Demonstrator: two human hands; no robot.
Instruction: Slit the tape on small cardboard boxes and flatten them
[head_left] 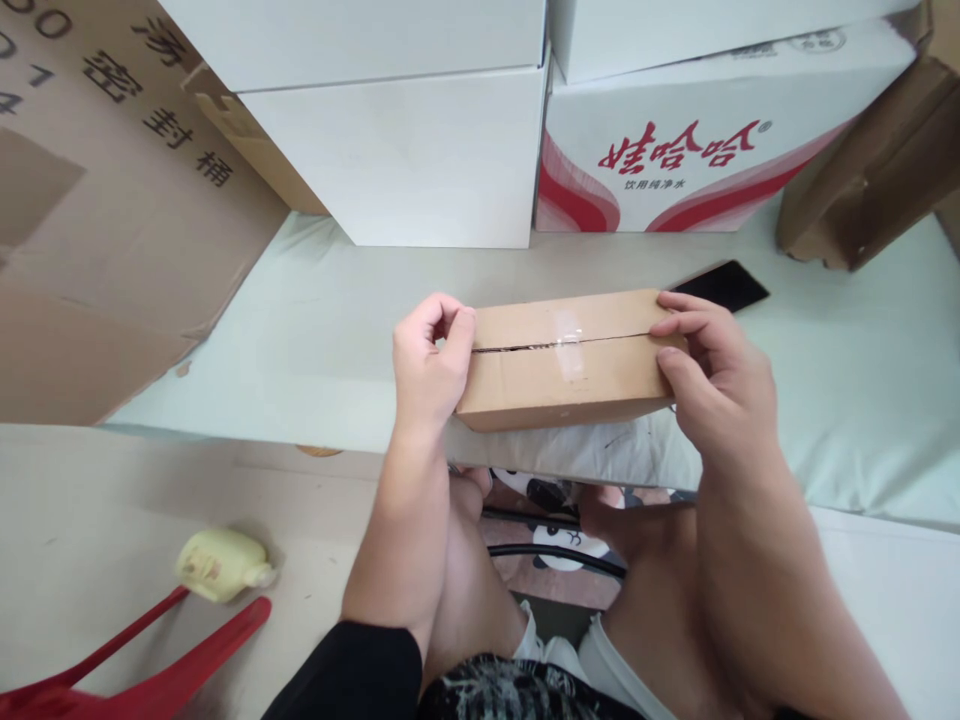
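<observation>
Through my head camera, a big brown carton (112, 250) with dark printed characters fills the upper left of the frame; at lower left I see a yellow bottle (223, 564) lying on its side beside a red frame (150, 680). Right of these, my left hand (433, 360) grips the left end of a small cardboard box (517, 375), fingers curled in and thumb at its edge. A white box (442, 170) stands above, at upper centre. The cardboard box sits mid-frame over a pale green sheet (315, 350), its long axis running left to right, right end slightly higher. Its seamed face points up at me; the seam follows that axis, crossed by clear tape (570, 345) and gapping at left. My right hand (716, 365) holds the right end, thumb and fingers spread a little. Just behind it lies a flat black object (727, 285); torn brown cardboard (862, 170) stands at upper right.
</observation>
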